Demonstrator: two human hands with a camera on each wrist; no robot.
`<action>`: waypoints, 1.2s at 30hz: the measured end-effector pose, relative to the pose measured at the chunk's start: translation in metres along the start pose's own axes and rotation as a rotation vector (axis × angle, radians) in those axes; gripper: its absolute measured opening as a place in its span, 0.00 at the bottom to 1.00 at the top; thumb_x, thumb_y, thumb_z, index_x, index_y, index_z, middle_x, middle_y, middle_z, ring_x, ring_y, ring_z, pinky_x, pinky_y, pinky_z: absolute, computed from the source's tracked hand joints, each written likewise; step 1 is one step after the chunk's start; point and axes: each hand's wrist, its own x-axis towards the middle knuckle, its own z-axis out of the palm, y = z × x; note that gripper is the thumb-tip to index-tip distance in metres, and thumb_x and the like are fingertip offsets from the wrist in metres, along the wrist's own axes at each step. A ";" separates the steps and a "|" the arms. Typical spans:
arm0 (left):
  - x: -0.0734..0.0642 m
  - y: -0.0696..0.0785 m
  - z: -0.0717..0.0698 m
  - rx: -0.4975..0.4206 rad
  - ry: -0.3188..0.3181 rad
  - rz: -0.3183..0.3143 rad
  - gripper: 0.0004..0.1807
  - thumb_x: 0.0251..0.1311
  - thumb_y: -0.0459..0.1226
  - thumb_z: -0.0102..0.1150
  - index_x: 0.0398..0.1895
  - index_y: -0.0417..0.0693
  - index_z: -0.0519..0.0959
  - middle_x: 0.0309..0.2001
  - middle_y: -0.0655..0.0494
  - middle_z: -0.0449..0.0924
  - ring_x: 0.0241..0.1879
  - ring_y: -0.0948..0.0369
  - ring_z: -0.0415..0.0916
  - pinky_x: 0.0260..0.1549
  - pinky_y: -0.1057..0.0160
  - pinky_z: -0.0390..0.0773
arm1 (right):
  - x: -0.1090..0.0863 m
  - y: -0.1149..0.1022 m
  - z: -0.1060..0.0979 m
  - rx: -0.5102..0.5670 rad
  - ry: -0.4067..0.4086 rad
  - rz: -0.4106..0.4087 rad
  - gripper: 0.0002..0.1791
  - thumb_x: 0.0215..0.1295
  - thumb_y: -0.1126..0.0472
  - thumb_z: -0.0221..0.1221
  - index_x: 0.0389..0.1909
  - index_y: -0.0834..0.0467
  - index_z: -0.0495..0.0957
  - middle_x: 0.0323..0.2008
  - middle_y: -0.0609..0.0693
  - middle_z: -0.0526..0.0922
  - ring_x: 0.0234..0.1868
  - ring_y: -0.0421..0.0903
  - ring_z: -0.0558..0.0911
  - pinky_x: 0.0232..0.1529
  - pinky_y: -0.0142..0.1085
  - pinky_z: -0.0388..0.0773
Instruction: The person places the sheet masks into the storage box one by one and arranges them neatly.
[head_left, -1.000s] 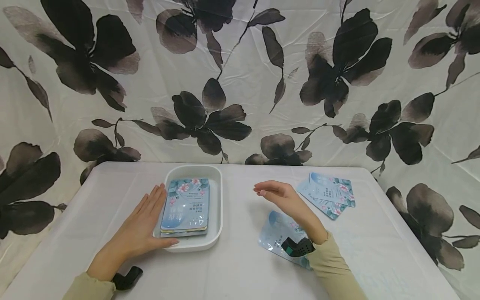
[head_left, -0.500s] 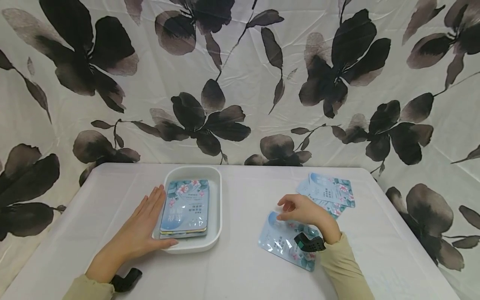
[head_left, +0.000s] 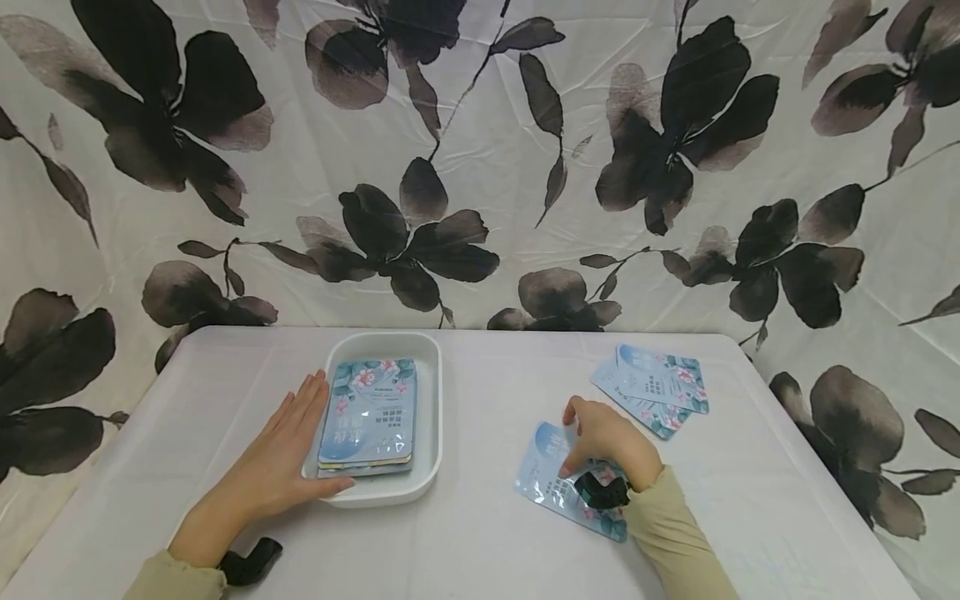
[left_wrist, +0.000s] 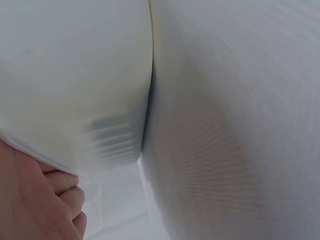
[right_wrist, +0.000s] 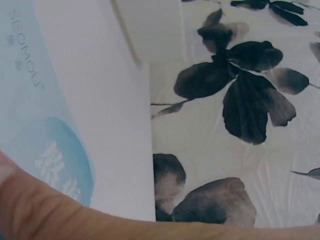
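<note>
The left hand (head_left: 273, 458) lies along the left side of a white tray (head_left: 434, 408), fingers straight, thumb at its near edge. In the left wrist view its fingers (left_wrist: 37, 205) meet the tray's wall (left_wrist: 70, 85). Inside the tray is a stack of light-blue flat packets (head_left: 375, 421) printed with pink flowers. To the right, the right hand (head_left: 611, 437) hovers low over one matching packet (head_left: 543, 479), its thumb and index finger bent and spread apart over the upper part. This packet (right_wrist: 30, 75) shows close up in the right wrist view, partly hidden by the hand.
Two more blue flowered packets (head_left: 663, 379) overlap at the table's back right. A white cloth covers the table (head_left: 480, 542). Behind it hangs a white curtain (head_left: 525, 250) with dark flowers. Each wrist carries a small black device.
The right hand has drawn back from the middle of the table, then lowered over the nearer loose packet with its thumb and index finger parting. The left hand has stayed at the tray.
</note>
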 end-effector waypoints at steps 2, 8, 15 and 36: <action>0.000 0.000 0.000 -0.001 -0.001 -0.003 0.70 0.46 0.65 0.68 0.77 0.32 0.42 0.79 0.38 0.37 0.78 0.47 0.33 0.73 0.64 0.25 | 0.001 0.002 0.002 0.012 0.002 0.000 0.33 0.34 0.58 0.83 0.41 0.57 0.74 0.34 0.51 0.75 0.33 0.48 0.73 0.36 0.41 0.74; -0.001 -0.001 0.001 -0.001 -0.004 -0.007 0.70 0.46 0.65 0.68 0.78 0.32 0.41 0.79 0.39 0.36 0.78 0.48 0.31 0.73 0.64 0.25 | 0.003 0.006 0.004 0.054 0.004 -0.022 0.29 0.35 0.59 0.82 0.37 0.58 0.75 0.35 0.50 0.74 0.36 0.48 0.72 0.38 0.42 0.74; -0.001 -0.002 0.000 -0.011 -0.009 -0.012 0.70 0.47 0.65 0.68 0.78 0.33 0.40 0.79 0.39 0.35 0.78 0.48 0.31 0.73 0.63 0.25 | 0.014 0.016 0.007 0.140 -0.004 -0.114 0.23 0.40 0.61 0.80 0.34 0.57 0.76 0.35 0.49 0.77 0.36 0.48 0.73 0.39 0.41 0.75; 0.000 -0.001 0.000 -0.033 -0.007 0.004 0.68 0.49 0.65 0.67 0.78 0.34 0.40 0.79 0.40 0.34 0.78 0.49 0.31 0.73 0.63 0.26 | 0.034 0.054 0.016 0.721 -0.017 -0.208 0.29 0.62 0.61 0.67 0.60 0.69 0.70 0.36 0.54 0.87 0.29 0.44 0.85 0.29 0.32 0.81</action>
